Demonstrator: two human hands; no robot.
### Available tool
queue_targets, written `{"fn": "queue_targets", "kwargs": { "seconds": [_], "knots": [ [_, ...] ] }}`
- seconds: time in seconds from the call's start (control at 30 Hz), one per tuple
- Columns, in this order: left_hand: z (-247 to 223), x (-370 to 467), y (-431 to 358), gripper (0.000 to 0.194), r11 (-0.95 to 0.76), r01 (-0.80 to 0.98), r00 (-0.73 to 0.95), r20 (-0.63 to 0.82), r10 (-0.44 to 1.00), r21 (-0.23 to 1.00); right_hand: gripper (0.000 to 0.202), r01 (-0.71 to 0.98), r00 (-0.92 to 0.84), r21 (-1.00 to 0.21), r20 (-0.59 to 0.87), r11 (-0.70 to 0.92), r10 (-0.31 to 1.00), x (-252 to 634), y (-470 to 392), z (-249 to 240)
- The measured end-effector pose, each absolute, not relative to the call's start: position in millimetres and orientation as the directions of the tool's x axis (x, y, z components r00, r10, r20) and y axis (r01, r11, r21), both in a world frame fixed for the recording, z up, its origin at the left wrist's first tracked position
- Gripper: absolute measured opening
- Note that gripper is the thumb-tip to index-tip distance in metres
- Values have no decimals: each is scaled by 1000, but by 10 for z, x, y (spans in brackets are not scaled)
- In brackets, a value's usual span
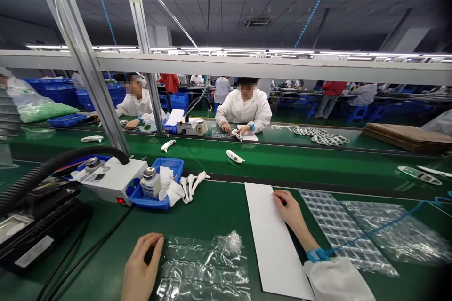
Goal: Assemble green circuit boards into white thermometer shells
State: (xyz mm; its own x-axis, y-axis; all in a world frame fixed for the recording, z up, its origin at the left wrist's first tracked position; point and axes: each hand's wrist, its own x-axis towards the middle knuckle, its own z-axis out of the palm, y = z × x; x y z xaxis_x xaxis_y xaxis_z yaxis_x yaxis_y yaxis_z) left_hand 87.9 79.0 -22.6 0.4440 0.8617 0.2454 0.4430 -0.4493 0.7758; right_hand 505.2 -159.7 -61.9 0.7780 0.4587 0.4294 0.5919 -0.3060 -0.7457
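Note:
My left hand [143, 265] is at the bottom, its thumb and fingers curved apart with nothing between them, beside the left edge of a clear plastic sheet [205, 268]. A crumpled clear lump [231, 243] lies at that sheet's upper right. My right hand [287, 207], with a blue band [318, 255] on the wrist, rests over the right edge of a long white board [273, 244]. Its fingers are bent together; whatever they hold, if anything, is hidden. Sheets of clear pockets [346, 230] lie right of that hand.
A blue tray [168, 163] with a bottle and wipes stands at left-centre, beside several white pieces [190, 186] and a white box [116, 176] with a black hose. White devices [235, 156] lie on the green belt [282, 160]. Across it sits a person [243, 108].

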Motion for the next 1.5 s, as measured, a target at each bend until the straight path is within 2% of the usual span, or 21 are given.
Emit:
{"fn": "queue_targets", "kwargs": {
  "seconds": [0.07,0.1,0.2,0.3,0.47,0.53,0.63,0.8,0.87,0.97,1.13,1.2,1.37,1.5],
  "knots": [
    [-111,1111,822,35,-633,423,544,376,750,649,28,597,775,-745,440,-297,454,5051,-1584,-603],
    [-39,1262,859,34,-720,426,596,429,678,548,27,600,773,-744,447,-292,450,5050,-1576,-592],
    [173,1783,1045,33,-856,498,729,469,499,138,26,613,769,-736,472,-288,431,5031,-1559,-553],
    [272,2273,1241,33,-870,489,760,459,460,62,23,631,762,-715,502,-299,409,5007,-1552,-524],
    [166,2708,1412,36,-905,424,814,429,391,21,18,644,760,-687,523,-337,386,5007,-1544,-518],
    [106,2757,1429,37,-910,411,821,415,391,44,16,644,761,-684,524,-344,383,4999,-1543,-515],
    [42,2793,1380,36,-916,373,835,378,401,148,13,640,762,-689,516,-340,390,4984,-1544,-505],
    [-35,2856,1155,21,-894,328,856,303,418,305,17,627,767,-718,499,-302,404,4984,-1540,-501],
    [-45,2872,1084,23,-841,382,827,266,496,383,19,619,767,-733,491,-280,412,4991,-1541,-504],
    [-6,2867,1024,48,-709,493,747,173,642,505,23,613,763,-749,481,-251,432,4990,-1561,-471],
    [161,2752,883,26,-542,490,740,3,672,683,28,633,735,-744,488,-216,471,4787,-1577,-197],
    [230,2678,759,27,-495,439,769,-28,639,750,29,651,698,-737,486,-183,525,4572,-1518,-42],
    [386,2446,314,26,-429,285,835,-2,551,857,34,645,548,-762,404,-62,732,3847,-1188,257],
    [491,2233,24,21,-448,187,842,92,531,874,29,642,488,-766,382,-27,785,3431,-956,388]
  ]
}}
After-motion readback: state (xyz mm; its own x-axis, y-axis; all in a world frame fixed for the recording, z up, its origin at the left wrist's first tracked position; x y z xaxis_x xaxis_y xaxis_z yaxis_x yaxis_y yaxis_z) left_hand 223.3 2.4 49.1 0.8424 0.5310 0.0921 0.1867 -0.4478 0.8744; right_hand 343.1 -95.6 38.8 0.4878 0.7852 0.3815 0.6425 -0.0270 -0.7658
